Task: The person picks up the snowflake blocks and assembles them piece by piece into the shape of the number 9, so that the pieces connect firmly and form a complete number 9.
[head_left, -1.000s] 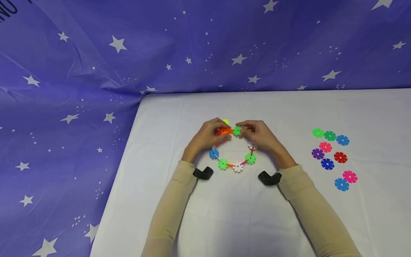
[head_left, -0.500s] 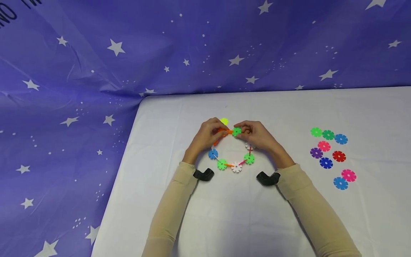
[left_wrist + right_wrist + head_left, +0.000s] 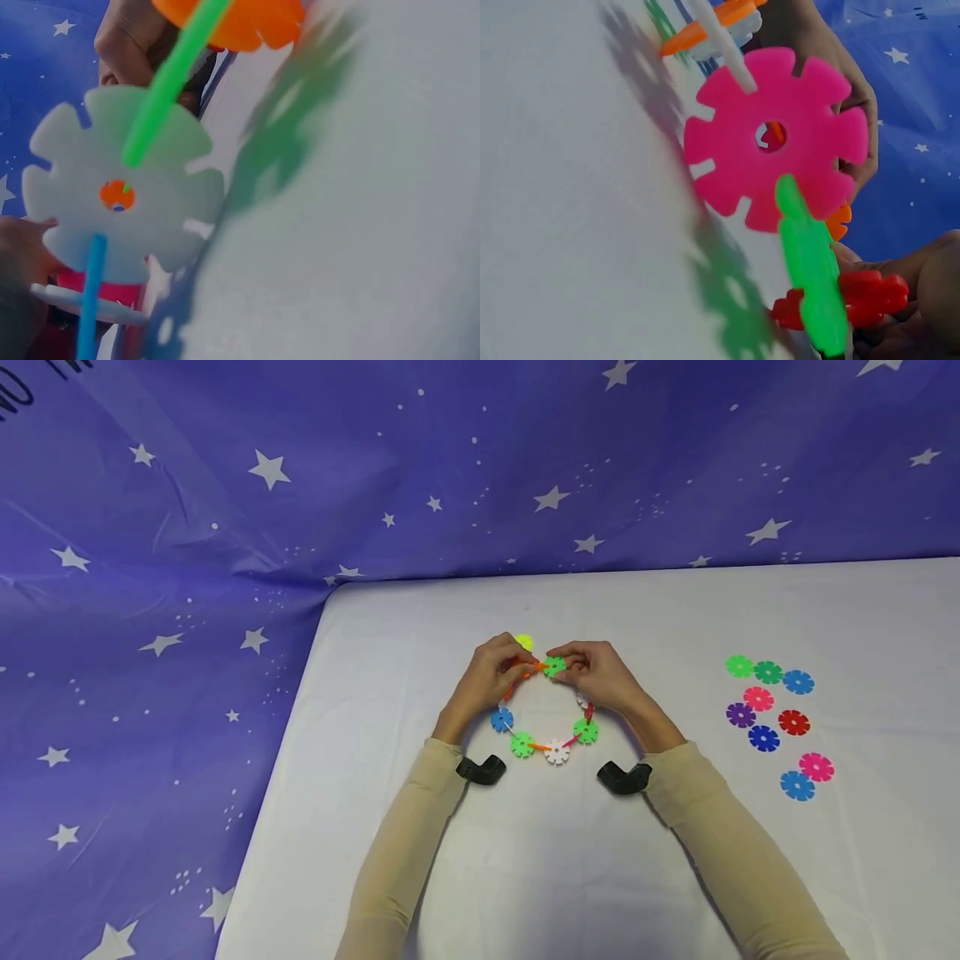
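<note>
A ring of linked, notched plastic discs lies between both hands, with a green disc [image 3: 522, 744], a white disc [image 3: 557, 752] and a blue disc [image 3: 502, 720] on its near side. My left hand [image 3: 491, 672] pinches an orange disc at the far side; its fingers mostly cover the disc. My right hand [image 3: 603, 677] pinches a light green disc [image 3: 554, 667], which meets the orange one's edge. In the left wrist view a white disc [image 3: 67, 172] fills the foreground. A pink disc [image 3: 810, 97] stands close in the right wrist view.
To the right, several loose discs lie flat on the white tablecloth [image 3: 885, 860], among them a red disc [image 3: 794, 722] and a purple disc [image 3: 741, 715]. A yellow disc [image 3: 523, 642] shows behind the left hand. A purple starred curtain [image 3: 450, 460] hangs behind.
My left thumb and fingers have closed over the orange disc, hiding more of it. The green disc in my right hand has shifted only slightly, and the ring's right side has tilted a little.
</note>
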Available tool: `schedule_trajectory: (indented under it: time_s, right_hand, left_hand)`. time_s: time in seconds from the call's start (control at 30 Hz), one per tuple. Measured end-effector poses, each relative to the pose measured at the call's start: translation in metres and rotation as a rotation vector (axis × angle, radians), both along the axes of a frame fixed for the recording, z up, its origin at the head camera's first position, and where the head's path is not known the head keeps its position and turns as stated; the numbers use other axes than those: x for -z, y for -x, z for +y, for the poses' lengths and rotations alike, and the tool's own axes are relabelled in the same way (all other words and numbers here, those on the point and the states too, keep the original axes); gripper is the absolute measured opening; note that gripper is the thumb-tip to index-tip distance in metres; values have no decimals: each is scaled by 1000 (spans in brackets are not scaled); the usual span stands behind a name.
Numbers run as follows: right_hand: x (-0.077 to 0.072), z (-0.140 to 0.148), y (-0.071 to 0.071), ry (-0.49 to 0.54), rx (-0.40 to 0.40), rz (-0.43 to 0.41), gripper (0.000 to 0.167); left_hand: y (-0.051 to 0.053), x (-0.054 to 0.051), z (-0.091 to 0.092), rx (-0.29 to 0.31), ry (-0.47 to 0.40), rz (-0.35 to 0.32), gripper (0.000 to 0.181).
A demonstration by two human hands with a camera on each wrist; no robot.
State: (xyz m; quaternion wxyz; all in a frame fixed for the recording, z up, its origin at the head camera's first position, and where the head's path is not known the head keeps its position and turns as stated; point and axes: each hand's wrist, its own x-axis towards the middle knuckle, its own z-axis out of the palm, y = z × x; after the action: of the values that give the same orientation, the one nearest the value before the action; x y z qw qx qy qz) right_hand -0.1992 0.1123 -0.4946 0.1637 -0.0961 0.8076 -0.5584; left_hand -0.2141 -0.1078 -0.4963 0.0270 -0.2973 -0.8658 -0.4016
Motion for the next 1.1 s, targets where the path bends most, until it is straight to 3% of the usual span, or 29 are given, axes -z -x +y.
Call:
schedule_trajectory:
  time_s: [0.3,0.4,0.53,0.67,0.9,1.1]
  right_hand:
    - [1,-12,5,9,-7,25,32]
    - [0,-14,5,-39,-6,48,32]
    - [-1,-13,4,-144,-62,154,35]
    - [-2,-11,6,-175,-122,256,38]
    - [1,-17,31,-236,-119,399,25]
    - [3,-28,49,-376,-173,407,35]
  left_hand:
    - [-1,-3,-10,-48,-6,-2,5]
    - [1,-6,-10,-42,40,-13,7]
    - [3,-14,-11,-22,137,-43,11]
    - [2,-22,-16,-3,195,-122,11]
    - [5,-27,-35,-8,218,-246,10]
    - [8,-25,-43,23,234,-305,11]
